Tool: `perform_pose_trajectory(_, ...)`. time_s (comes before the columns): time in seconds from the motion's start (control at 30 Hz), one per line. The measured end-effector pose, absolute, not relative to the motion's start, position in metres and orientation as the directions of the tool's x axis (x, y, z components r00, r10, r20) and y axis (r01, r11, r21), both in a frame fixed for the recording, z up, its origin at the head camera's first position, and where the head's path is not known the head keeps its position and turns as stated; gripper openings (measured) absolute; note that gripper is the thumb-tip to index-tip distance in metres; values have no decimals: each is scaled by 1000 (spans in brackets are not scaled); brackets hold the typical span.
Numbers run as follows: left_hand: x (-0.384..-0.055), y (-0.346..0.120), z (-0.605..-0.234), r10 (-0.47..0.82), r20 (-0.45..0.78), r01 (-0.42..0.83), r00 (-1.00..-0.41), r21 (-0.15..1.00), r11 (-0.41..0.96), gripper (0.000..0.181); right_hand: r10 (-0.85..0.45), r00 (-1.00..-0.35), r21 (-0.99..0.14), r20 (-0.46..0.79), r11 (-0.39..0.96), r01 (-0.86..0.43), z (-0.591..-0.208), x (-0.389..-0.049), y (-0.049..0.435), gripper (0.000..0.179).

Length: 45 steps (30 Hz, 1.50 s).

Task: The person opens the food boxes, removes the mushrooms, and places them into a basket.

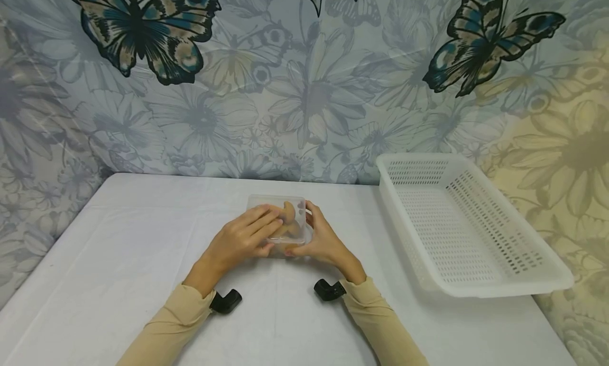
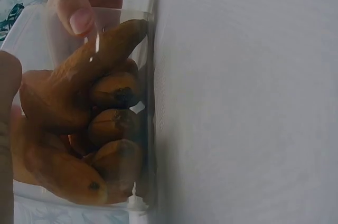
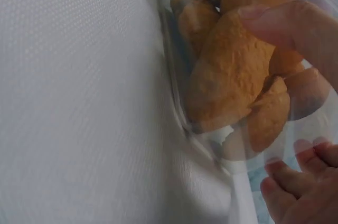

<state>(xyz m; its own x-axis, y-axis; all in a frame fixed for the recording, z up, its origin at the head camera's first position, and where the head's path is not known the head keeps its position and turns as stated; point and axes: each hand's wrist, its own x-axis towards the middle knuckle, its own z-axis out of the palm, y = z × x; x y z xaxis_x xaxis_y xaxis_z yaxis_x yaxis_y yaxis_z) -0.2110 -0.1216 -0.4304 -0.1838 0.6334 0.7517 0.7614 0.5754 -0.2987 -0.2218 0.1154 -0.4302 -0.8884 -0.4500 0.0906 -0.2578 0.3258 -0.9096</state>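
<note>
A clear plastic box (image 1: 291,240) stands on the white table between the two hands. Through its walls show several tan to brown curved pieces (image 2: 58,97), like small crusty pastries, heaped together. From the left, the left hand (image 1: 242,236) lays its fingers over the top of the box, its thumb at the near side. The right hand (image 1: 325,239) grips the right end. Its thumb (image 3: 288,23) lies across the near face in the right wrist view, while its other fingers (image 3: 296,182) reach round the end.
A large white perforated plastic basket (image 1: 476,289) sits at the right side of the table (image 1: 119,239). Behind the table hangs a cloth (image 1: 204,117) printed with butterflies and flowers. A dark camera mount sits at each wrist.
</note>
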Motion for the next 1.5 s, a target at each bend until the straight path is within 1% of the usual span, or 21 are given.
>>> perform_pose_trajectory(0.1,-212,-121,-432,636,759,727,-139,-357,586,43,-456,-883,-904,108,325,-279,-430,-222,114,112)
perform_pose_trajectory(0.13,-211,-121,-432,629,765,726,-139,-353,590,43,-460,-880,-901,118,323,-290,-430,-223,114,111)
perform_pose_trajectory(0.23,-207,-122,-425,599,776,746,-198,-277,606,42,-479,-866,-889,142,324,-324,-429,-222,113,111)
perform_pose_trajectory(0.33,-204,-122,-418,575,777,771,-257,-194,607,39,-485,-865,-886,128,335,-319,-426,-221,114,111)
perform_pose_trajectory(0.37,-204,-121,-415,573,775,778,-265,-180,603,40,-483,-868,-887,116,342,-309,-425,-221,114,111)
perform_pose_trajectory(0.53,-205,-120,-416,590,764,806,-260,-164,568,41,-463,-885,-902,53,358,-241,-424,-220,117,114)
perform_pose_trajectory(0.67,-205,-123,-416,576,765,823,-288,-110,557,35,-459,-887,-902,44,363,-233,-423,-219,118,115)
perform_pose_trajectory(0.73,-204,-126,-415,560,769,825,-309,-76,560,35,-461,-886,-902,47,362,-236,-423,-219,118,115)
perform_pose_trajectory(0.87,-205,-133,-413,502,787,818,-357,5,575,40,-463,-884,-897,63,362,-254,-425,-219,119,116)
perform_pose_trajectory(0.97,-206,-139,-412,443,805,808,-394,74,584,35,-456,-887,-886,67,381,-263,-425,-220,120,118)
perform_pose_trajectory(1.0,-206,-141,-411,421,811,804,-407,99,587,36,-451,-890,-884,64,388,-261,-425,-220,121,119)
perform_pose_trajectory(1.13,-208,-144,-410,342,821,785,-458,193,588,49,-440,-897,-882,37,408,-237,-425,-221,122,122)
perform_pose_trajectory(1.2,-208,-145,-410,304,813,780,-496,263,568,48,-443,-896,-884,32,407,-232,-425,-221,122,122)
perform_pose_trajectory(1.33,-208,-144,-410,241,781,763,-576,409,500,38,-451,-892,-886,33,399,-235,-424,-222,122,123)
perform_pose_trajectory(1.4,-207,-143,-410,202,766,748,-611,474,465,38,-448,-893,-884,27,406,-231,-424,-222,122,123)
perform_pose_trajectory(1.5,-206,-142,-410,141,751,720,-645,536,440,39,-453,-891,-892,26,392,-225,-424,-223,122,122)
